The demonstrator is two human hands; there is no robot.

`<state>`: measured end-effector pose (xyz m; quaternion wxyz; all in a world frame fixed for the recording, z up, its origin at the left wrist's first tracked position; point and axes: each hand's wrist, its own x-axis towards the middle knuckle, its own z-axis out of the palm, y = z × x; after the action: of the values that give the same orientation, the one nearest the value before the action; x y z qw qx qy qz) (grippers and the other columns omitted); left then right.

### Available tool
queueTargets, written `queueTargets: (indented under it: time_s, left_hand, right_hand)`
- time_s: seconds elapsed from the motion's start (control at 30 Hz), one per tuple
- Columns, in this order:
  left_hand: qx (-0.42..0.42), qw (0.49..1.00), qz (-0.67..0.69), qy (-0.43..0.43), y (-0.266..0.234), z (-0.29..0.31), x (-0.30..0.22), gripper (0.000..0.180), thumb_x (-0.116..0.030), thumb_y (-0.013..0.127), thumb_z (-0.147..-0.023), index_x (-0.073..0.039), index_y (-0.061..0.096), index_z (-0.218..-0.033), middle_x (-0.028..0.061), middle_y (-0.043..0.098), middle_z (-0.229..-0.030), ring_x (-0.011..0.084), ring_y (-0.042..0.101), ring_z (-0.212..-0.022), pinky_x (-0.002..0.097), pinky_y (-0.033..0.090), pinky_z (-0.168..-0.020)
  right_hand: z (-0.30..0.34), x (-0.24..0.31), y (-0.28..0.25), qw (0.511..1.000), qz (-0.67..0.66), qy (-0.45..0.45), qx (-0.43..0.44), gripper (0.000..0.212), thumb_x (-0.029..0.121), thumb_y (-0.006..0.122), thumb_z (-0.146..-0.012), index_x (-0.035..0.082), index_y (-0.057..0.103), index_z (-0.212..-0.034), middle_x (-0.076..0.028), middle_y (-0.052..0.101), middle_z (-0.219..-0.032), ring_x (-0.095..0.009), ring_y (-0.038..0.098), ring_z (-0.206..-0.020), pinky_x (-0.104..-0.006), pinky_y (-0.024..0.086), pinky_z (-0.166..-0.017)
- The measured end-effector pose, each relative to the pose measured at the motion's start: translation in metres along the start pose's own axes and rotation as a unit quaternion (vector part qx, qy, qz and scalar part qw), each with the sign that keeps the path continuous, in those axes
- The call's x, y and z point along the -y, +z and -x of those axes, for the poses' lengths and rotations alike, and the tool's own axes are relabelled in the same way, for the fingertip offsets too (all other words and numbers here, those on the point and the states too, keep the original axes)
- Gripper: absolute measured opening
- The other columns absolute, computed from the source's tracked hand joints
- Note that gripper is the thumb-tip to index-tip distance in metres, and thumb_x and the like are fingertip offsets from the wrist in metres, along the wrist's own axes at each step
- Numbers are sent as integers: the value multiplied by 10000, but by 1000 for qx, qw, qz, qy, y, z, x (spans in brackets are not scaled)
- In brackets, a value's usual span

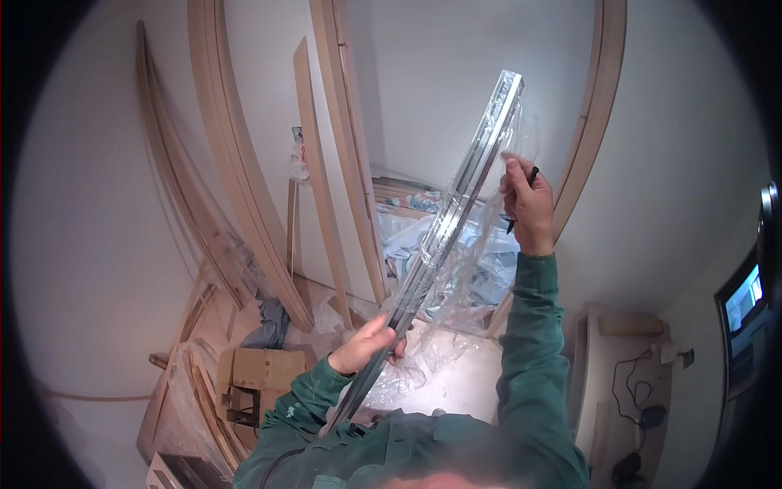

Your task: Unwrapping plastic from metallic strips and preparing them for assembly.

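A long bundle of silvery metal rails (456,200) slants from near my body up to the upper right, partly wrapped in clear plastic film (472,281). My left hand (362,346) is closed around the lower part of the bundle. Up near its far end, my right hand (529,200) is closed with a slim black pen-like tool (533,174) across it. Its thumb and forefinger meet at the loose film beside the rails; whether they pinch the film is hard to make out. Film trails down along the rails' right side.
Wooden door frame posts (582,155) stand ahead, with bags and wrapping (489,261) piled beyond the opening. Long wooden strips (314,163) lean at the left. A cardboard box (261,371) sits lower left. At right are a ledge with cables (639,391) and a screen (743,297).
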<state>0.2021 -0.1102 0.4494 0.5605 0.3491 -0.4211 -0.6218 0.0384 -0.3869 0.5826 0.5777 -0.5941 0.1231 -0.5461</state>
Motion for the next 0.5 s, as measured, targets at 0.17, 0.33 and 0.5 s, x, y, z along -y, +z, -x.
queueTargets:
  time_s: [0.17,0.33,0.5]
  left_hand:
    - [-35,992,-123,6,7,0,-3,419,-343,578,-901,0,467,-1115,84,542,-751,163,560,-622,285,483,-548]
    - [85,995,36,-47,2,3,3,399,-364,602,-868,-20,474,-1023,71,523,-709,149,531,-557,268,469,-511]
    - [81,992,77,-58,-3,3,3,461,-398,644,-834,-24,465,-1033,74,520,-702,156,524,-551,271,464,-493]
  right_hand:
    - [-15,-6,-14,987,28,-37,-156,239,252,634,-912,15,669,-919,50,538,-703,-17,396,-527,-189,302,-447]
    - [-39,14,-21,986,34,-61,-152,188,257,623,-910,73,656,-928,106,419,-638,1,312,-481,-197,203,-406]
    - [-54,12,-31,984,8,-70,-166,215,261,624,-904,47,634,-928,88,415,-597,-14,316,-453,-202,231,-397]
